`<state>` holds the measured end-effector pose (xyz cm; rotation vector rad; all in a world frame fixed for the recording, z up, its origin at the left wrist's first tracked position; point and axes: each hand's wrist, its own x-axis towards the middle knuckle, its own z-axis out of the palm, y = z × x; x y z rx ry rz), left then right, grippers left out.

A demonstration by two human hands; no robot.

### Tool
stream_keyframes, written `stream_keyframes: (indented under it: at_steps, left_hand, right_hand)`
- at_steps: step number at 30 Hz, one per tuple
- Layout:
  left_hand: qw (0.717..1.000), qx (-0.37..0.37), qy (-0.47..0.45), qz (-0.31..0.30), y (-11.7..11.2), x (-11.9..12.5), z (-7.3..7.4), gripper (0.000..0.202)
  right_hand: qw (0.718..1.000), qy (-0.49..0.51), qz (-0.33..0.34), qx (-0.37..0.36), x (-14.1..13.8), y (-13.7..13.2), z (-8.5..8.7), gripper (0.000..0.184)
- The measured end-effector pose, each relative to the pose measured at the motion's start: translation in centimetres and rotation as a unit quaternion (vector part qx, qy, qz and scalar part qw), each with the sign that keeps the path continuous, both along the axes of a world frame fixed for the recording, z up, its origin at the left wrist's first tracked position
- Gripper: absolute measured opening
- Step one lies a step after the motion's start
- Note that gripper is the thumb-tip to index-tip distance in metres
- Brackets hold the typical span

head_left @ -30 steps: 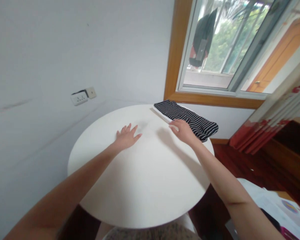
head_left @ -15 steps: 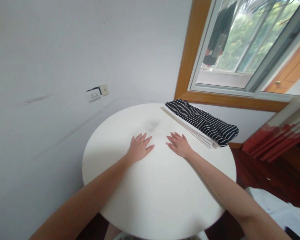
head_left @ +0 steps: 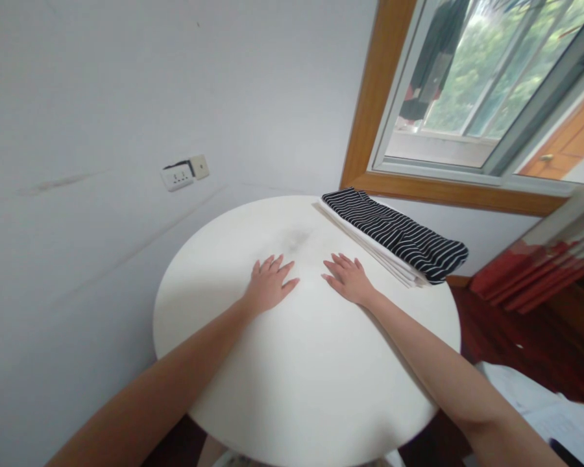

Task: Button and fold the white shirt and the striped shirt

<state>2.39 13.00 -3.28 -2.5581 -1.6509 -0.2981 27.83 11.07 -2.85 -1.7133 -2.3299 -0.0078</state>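
My left hand (head_left: 267, 285) lies flat on a round white table (head_left: 306, 376), palm down with the fingers spread. Across from it, my right hand (head_left: 348, 280) also rests palm down on the tabletop, fingers stretched out. Neither hand holds anything. To the right and beyond my right hand is a folded black cloth with white stripes (head_left: 394, 233). It lies on top of a white, layered flat stack (head_left: 370, 251), whose material I cannot make out. A gap separates that stack from my right hand.
A wall with a socket (head_left: 178, 176) stands beyond the table on the left. At the upper right is a wood-framed window (head_left: 365, 97). A red and white curtain (head_left: 520, 272) hangs on the right. White papers (head_left: 540, 405) lie low at the right, beside the table.
The view has shifted very slightly. Both hands stay flat in the same places on the table, and the striped cloth has not moved.
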Motion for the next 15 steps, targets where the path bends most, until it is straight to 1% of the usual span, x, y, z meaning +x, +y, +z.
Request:
stream_keyframes:
  at_steps: [15]
  left_hand:
    - [1.0,0.007,0.002,-0.001,0.14,-0.02,-0.1,0.057]
  right_hand:
    - [1.0,0.002,0.003,0.002,0.12,0.0,0.02,0.055]
